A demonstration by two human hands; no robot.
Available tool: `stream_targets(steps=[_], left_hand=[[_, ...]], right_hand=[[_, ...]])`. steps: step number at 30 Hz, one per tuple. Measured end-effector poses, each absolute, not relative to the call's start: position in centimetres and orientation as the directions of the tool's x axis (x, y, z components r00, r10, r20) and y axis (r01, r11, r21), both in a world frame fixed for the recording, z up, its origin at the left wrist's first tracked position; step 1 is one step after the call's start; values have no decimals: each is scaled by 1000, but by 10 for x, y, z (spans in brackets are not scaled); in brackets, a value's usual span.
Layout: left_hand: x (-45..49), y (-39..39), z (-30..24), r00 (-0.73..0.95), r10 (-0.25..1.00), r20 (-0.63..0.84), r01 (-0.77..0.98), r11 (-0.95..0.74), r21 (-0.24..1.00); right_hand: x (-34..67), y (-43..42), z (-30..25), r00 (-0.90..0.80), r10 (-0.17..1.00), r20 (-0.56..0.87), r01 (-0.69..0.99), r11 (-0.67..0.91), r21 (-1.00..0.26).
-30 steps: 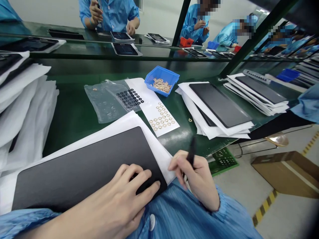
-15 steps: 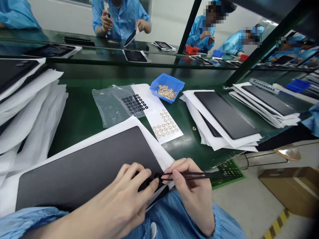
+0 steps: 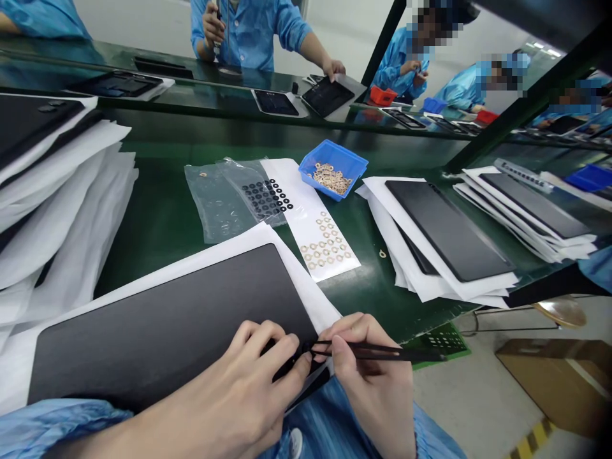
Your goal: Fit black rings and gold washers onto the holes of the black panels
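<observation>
Black tweezers (image 3: 377,352), held closed in the right hand (image 3: 370,389), with their tips at the near corner of a dark tablet panel (image 3: 162,325). Left hand (image 3: 248,382) grips that corner, fingers curled over the panel's edge. Panel lies on a white sheet (image 3: 201,268) at the near edge of the green table (image 3: 153,210). Beyond it: blue bin (image 3: 335,159) of gold-coloured rings, white backing strip (image 3: 296,204) with rings, plastic bag (image 3: 210,210) and black rings. To the right: dark panel stack (image 3: 444,229) on white paper.
</observation>
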State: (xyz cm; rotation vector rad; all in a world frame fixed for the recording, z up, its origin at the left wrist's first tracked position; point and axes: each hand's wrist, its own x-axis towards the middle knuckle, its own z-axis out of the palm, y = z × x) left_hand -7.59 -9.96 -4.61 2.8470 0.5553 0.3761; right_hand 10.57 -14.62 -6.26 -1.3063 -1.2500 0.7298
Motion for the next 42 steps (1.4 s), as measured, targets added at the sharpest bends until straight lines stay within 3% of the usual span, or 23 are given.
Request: stream_targets(steps=[14, 23, 29, 37, 42], left_hand=[[-76, -101, -47, 895, 412, 170, 353, -888, 295], [-75, -102, -47, 893, 411, 186, 352, -893, 282], [-76, -99, -50, 896, 396, 203, 333, -899, 283], [-75, -102, -50, 884, 414, 216, 350, -894, 281], [-76, -102, -43, 908, 409, 89, 365, -879, 306]], right_hand=[[105, -145, -63, 232, 940, 250, 396, 143, -907], [112, -143, -65, 180, 966, 188, 349, 116, -930], [106, -144, -66, 264, 939, 219, 237, 157, -959], [107, -146, -68, 225, 941, 252, 344, 165, -924], [111, -142, -65, 160, 962, 222, 346, 156, -925]])
